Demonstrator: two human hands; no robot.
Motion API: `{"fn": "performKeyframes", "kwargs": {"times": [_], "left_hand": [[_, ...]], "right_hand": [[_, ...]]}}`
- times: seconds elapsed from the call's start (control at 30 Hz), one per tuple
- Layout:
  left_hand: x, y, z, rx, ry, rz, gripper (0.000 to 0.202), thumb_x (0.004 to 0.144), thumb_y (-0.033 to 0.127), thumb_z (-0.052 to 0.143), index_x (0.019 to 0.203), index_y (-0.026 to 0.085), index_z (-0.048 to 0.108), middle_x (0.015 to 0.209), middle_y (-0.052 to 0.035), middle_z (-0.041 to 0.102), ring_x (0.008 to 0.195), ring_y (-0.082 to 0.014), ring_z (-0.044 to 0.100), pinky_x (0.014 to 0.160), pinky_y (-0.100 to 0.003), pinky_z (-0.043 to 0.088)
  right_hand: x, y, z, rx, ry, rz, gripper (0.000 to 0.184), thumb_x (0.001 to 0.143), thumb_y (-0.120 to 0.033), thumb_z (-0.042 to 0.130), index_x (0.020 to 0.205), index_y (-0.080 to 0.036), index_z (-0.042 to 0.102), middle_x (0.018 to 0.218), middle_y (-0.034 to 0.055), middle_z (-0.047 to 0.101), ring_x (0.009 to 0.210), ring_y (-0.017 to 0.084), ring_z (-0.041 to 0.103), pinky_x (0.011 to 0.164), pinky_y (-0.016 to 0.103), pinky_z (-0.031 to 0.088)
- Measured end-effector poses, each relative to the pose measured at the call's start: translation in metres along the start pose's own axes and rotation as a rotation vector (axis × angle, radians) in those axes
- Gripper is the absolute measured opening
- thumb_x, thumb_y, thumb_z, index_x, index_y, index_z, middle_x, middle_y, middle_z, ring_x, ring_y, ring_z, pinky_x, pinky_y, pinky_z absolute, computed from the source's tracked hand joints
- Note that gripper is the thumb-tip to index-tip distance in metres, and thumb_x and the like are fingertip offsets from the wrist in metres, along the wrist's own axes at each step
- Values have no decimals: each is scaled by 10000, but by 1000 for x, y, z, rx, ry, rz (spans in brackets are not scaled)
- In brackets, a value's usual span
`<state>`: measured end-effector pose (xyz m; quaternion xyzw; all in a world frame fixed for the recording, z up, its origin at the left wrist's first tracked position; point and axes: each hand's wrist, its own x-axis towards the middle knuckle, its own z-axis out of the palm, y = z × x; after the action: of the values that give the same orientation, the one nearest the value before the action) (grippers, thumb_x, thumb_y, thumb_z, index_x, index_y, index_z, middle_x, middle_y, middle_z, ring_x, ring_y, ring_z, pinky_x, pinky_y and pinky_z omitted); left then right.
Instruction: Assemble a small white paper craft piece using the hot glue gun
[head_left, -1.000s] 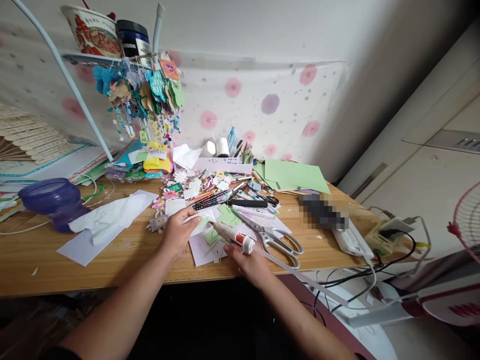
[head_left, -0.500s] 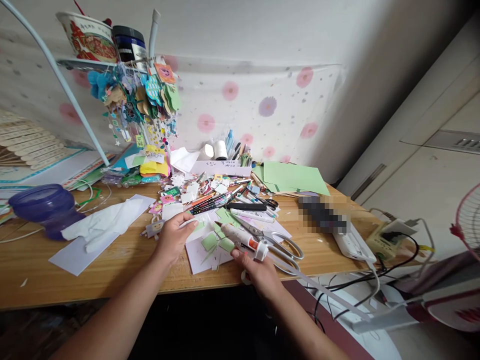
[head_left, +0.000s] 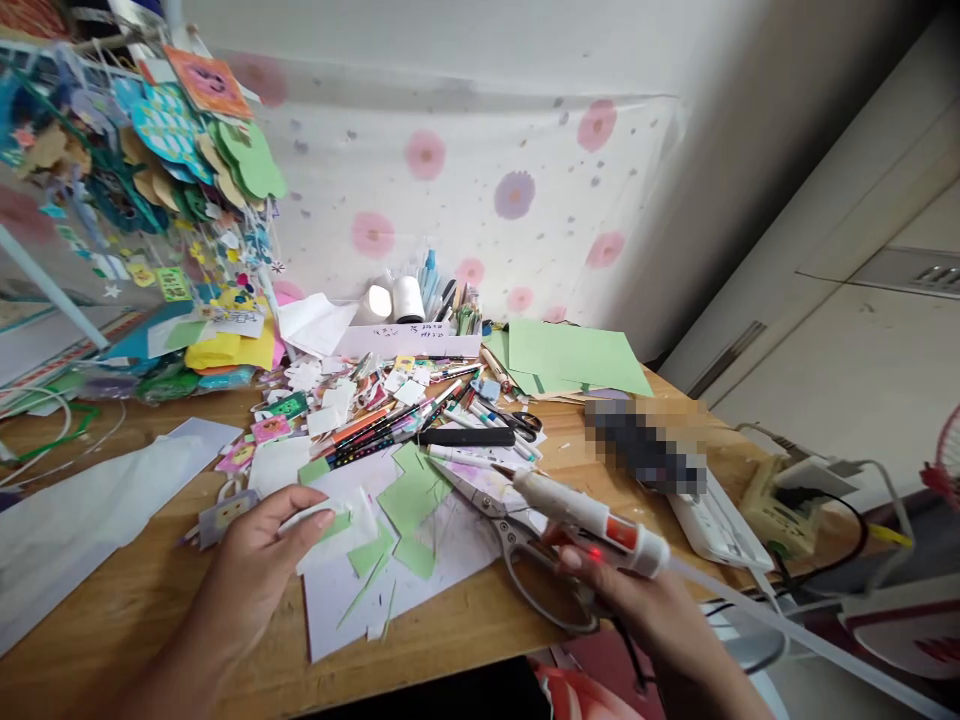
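My left hand (head_left: 251, 560) is closed, pinching a thin, whitish, partly see-through sheet (head_left: 352, 512) between thumb and fingers. Green shows at the sheet's edge. In my right hand (head_left: 637, 605) is a white hot glue gun (head_left: 570, 505), its nozzle pointing left and a red light lit on its body. A long translucent glue stick (head_left: 814, 630) sticks out of its back. Below the gun lie large scissors (head_left: 510, 530), partly covered by my right hand. Cut green paper pieces (head_left: 409, 495) rest on a white sheet of paper (head_left: 337, 625) between my hands.
Pens, a black-handled tool (head_left: 465, 437) and paper cutouts crowd the table's middle. Behind them stands a white box (head_left: 420, 341) of pens. Green sheets (head_left: 577, 355) lie at the back right, near a white power strip (head_left: 720, 530). Paper ornaments (head_left: 172, 130) hang at the left.
The view has come closer to the table. My right hand has moved the glue gun up and right, away from the green pieces. My left hand has moved left with the whitish sheet.
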<state>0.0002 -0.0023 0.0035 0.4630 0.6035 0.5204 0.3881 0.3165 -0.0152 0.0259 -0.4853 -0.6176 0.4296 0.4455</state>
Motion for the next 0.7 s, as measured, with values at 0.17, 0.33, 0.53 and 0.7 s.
{"fn": "performKeyframes", "kwargs": {"times": [0.17, 0.33, 0.53, 0.7], "left_hand": [[2, -5, 0, 105, 8, -14, 257, 572, 425, 727, 725, 232, 652, 660, 6, 593, 582, -161, 512, 490, -231, 428], [1, -2, 3, 106, -19, -96, 283, 574, 481, 707, 694, 232, 647, 626, 5, 594, 566, -173, 530, 478, -238, 441], [3, 1, 5, 108, 29, -58, 327, 558, 474, 726, 735, 213, 638, 633, 8, 584, 556, -161, 517, 475, -234, 427], [3, 2, 5, 38, 22, -17, 340, 573, 439, 733, 762, 183, 615, 656, 6, 585, 562, -151, 527, 495, -234, 427]], "right_hand": [[16, 27, -57, -278, 144, 35, 191, 683, -394, 675, 724, -212, 714, 560, 22, 665, 471, 177, 569, 392, 254, 449], [28, 53, -84, -613, 313, 124, 186, 621, -388, 675, 566, -215, 636, 478, -1, 616, 431, 177, 536, 367, 258, 401], [33, 56, -82, -790, 339, 170, 327, 689, -513, 570, 608, -207, 655, 570, 49, 689, 548, 247, 633, 460, 305, 449], [18, 60, -85, -1004, 371, 178, 386, 721, -574, 531, 621, -215, 629, 566, 76, 662, 550, 272, 620, 485, 349, 436]]}}
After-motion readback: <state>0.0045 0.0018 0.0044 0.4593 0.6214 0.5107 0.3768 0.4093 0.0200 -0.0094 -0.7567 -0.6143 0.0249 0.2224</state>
